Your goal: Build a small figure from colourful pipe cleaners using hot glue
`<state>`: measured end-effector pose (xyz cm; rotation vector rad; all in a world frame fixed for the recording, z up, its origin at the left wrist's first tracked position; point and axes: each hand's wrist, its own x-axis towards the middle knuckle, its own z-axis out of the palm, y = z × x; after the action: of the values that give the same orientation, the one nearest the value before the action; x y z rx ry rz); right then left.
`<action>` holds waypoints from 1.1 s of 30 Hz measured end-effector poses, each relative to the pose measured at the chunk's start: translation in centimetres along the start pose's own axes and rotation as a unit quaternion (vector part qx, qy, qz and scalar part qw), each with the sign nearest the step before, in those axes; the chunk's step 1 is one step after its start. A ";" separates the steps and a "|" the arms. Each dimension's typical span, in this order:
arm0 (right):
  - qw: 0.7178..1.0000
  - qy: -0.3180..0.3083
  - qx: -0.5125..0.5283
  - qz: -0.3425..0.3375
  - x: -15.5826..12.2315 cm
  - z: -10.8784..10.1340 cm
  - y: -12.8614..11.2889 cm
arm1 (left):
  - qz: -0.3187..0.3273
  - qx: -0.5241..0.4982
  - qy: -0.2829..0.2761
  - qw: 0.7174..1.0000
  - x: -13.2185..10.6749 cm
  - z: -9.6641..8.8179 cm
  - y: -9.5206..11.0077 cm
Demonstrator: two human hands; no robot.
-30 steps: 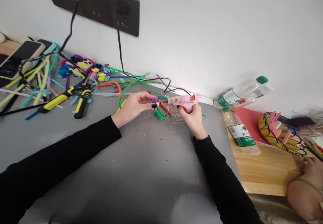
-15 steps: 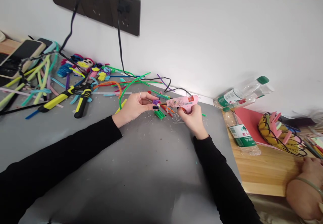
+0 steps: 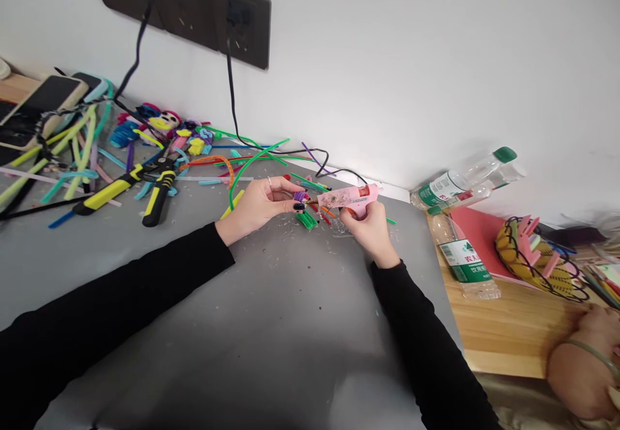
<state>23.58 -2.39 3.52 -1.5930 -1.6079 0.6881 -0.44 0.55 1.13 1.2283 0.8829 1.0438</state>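
Note:
Pinched between the fingertips of my left hand [image 3: 259, 204] is a small purple pipe-cleaner piece [image 3: 301, 196]. My right hand [image 3: 371, 230] is wrapped round the handle of a pink glue gun [image 3: 346, 200], whose nozzle points left and meets or nearly meets the purple piece; contact is hard to make out. Just below the nozzle lies a green pipe-cleaner bundle [image 3: 307, 219] on the grey table mat [image 3: 271, 327]. A long green pipe cleaner [image 3: 242, 166] arches up behind my left hand.
Yellow-black pliers [image 3: 159, 197], loose pipe cleaners [image 3: 82, 152] and small pipe-cleaner figures [image 3: 165, 120] lie at left. A black cord [image 3: 232, 94] runs from the wall socket [image 3: 242, 23]. Plastic bottles [image 3: 467, 262] and a yellow basket [image 3: 537, 255] are at right, near another person's arm [image 3: 581, 372].
The glue gun has tipped slightly, its rear end a little lower and further left. My left hand keeps its place with the purple piece.

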 end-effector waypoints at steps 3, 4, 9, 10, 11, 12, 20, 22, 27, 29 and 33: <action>1.000 0.000 0.000 -0.004 0.0 0.0 0.1 | 0.003 -0.005 -0.001 1.000 0.0 0.0 0.0; 1.000 -0.001 0.001 -0.006 0.0 0.0 0.1 | 0.003 -0.005 -0.002 1.000 0.0 0.0 0.0; 1.000 -0.004 0.004 -0.004 0.0 0.0 0.0 | 0.004 0.001 -0.006 1.000 0.0 -0.1 -0.1; 1.000 -0.005 0.004 -0.004 0.0 0.0 -0.1 | 0.005 0.003 -0.007 1.000 0.0 -0.1 -0.2; 1.000 -0.005 0.004 -0.005 0.0 0.0 -0.1 | 0.005 0.005 -0.008 1.000 0.0 -0.1 -0.2; 1.000 -0.005 0.004 -0.006 0.0 0.0 0.0 | 0.006 0.007 -0.008 1.000 0.0 -0.1 -0.2; 1.000 -0.004 0.006 -0.003 0.1 0.1 0.2 | 0.003 0.011 -0.005 1.000 -0.1 -0.1 0.1; 1.000 -0.001 0.007 -0.001 0.1 0.1 0.2 | 0.002 0.012 -0.007 1.000 -0.1 -0.1 0.1; 1.000 0.002 0.007 -0.005 0.0 0.0 0.0 | 0.002 0.007 -0.001 1.000 0.0 -0.1 0.1; 1.000 0.002 0.008 -0.004 0.0 0.0 0.1 | 0.003 0.007 0.000 1.000 0.0 0.0 0.0; 1.000 0.001 0.008 0.000 0.0 0.1 0.3 | 0.003 0.001 -0.004 1.000 -0.1 0.0 0.0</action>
<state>23.68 -2.31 3.21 -1.5820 -1.5961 0.6978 -0.51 0.49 1.15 1.2366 0.8745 1.0415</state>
